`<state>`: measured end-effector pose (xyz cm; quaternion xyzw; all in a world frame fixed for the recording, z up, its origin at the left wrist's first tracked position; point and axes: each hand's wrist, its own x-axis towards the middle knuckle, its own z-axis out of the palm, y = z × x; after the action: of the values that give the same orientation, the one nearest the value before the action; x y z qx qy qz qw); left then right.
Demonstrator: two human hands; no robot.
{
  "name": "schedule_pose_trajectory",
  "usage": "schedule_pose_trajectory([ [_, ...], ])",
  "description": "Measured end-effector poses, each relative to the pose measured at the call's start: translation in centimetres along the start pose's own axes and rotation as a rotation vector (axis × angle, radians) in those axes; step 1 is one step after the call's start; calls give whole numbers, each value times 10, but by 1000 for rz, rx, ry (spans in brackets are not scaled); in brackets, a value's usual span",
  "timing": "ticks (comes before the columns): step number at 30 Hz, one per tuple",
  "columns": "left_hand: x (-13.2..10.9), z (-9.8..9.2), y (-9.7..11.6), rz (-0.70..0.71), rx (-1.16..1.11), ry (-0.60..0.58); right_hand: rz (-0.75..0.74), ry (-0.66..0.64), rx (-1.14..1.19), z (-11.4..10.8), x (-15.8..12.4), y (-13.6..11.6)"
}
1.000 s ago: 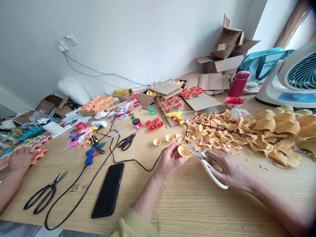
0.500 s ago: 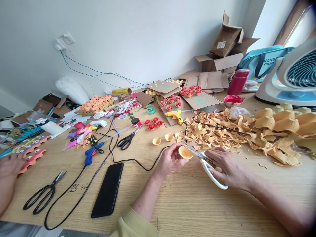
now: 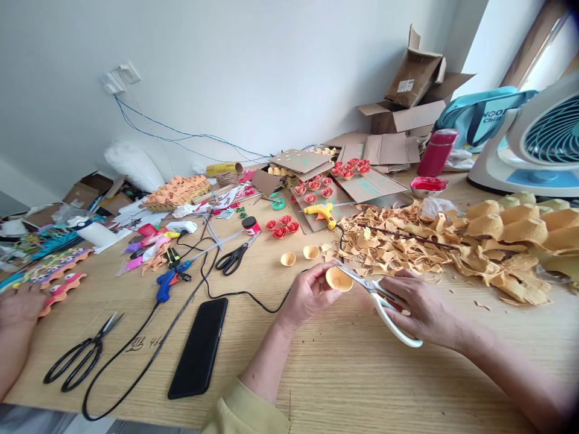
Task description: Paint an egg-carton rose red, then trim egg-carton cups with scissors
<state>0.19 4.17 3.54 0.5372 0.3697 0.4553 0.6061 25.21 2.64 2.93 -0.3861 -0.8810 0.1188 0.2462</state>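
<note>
Between the fingers of my left hand (image 3: 312, 296) is a small yellow egg-carton cup (image 3: 339, 280), its opening facing up and toward me. My right hand (image 3: 418, 307) grips white-handled scissors (image 3: 392, 318), whose blades lie along the cup's upper right rim. Two more yellow cups, a left one (image 3: 288, 259) and a right one (image 3: 310, 252), stand on the table just beyond my left hand. Yellow carton scraps (image 3: 393, 238) are heaped behind my right hand.
A black phone (image 3: 198, 348), black scissors (image 3: 84, 355) and a blue glue gun (image 3: 167, 282) with its cord lie left. Another person's hand (image 3: 20, 307) rests at the far left. Beyond are red paper roses (image 3: 280, 231), a yellow glue gun (image 3: 322, 213) and a fan (image 3: 534, 144).
The scissor handles have moved slightly down and to the right against the cup. My left hand still holds the cup, in nearly the same place.
</note>
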Motion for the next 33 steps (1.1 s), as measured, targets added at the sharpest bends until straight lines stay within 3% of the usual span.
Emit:
schedule_pose_trajectory([
  [12, -1, 4, 7, 22, 74, -54, 20, -59, -58, 3, -1, 6],
  [22, 0, 9, -1, 60, 118, -104, 48, -69, -72, 1, 1, -1],
  [33, -1, 6, 3, 89, 150, -141, -2, -70, -41, 1, 0, 0],
])
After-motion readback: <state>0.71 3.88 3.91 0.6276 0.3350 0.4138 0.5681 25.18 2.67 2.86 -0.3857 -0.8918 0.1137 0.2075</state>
